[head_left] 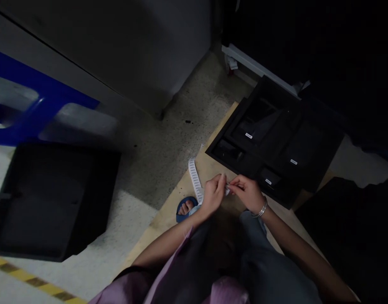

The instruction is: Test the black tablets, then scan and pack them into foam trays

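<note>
A white strip of small printed labels hangs from my left hand and trails away over the edge of the wooden board. My left fingers are closed on the strip, thumb on top. Fingertips of my right hand pinch at the strip's end, close against the left thumb; whether a single label is peeled off there I cannot tell. Just beyond my hands lies a black compartmented tray. Dark items inside it carry small white labels, one of them a label near the left side.
The tray rests on a light wooden board. To the left a black bin stands on the floor, beside a blue plastic frame. Yellow-and-black tape marks the floor. A large grey cabinet rises ahead.
</note>
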Motion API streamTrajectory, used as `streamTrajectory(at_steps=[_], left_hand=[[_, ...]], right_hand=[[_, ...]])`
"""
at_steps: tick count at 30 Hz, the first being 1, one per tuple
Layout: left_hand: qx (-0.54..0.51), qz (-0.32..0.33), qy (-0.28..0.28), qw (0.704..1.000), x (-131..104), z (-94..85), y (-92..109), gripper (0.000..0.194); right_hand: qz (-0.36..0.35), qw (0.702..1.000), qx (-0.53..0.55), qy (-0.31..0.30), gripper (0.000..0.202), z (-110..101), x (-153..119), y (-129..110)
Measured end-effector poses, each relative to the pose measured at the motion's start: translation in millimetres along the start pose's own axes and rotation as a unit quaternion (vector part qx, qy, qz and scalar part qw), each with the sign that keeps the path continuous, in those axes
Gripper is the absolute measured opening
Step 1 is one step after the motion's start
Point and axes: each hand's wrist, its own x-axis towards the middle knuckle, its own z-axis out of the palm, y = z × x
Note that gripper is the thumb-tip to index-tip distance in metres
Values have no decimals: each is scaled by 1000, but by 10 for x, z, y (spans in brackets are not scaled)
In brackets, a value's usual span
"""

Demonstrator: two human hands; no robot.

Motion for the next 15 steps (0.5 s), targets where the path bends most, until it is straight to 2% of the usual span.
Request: streamTrajectory(at_steps=[4,7,11,15], left_hand=[[3,21,-77,997,52,-194,-67,27],[22,8,-82,996,112,-303,-182,23],[53,-2,-79,995,155,-322,-281,24],[39,9,-119,992,135,-254,-308,17]], right_hand=[[-27,998,-62,1,23,-94,285,43],[-39,987,-154,40,13,-196,631,61],[-27,949,-308,66,9,-198,1042,119],[-2,895,-440,78,16,-42,1181,169]])
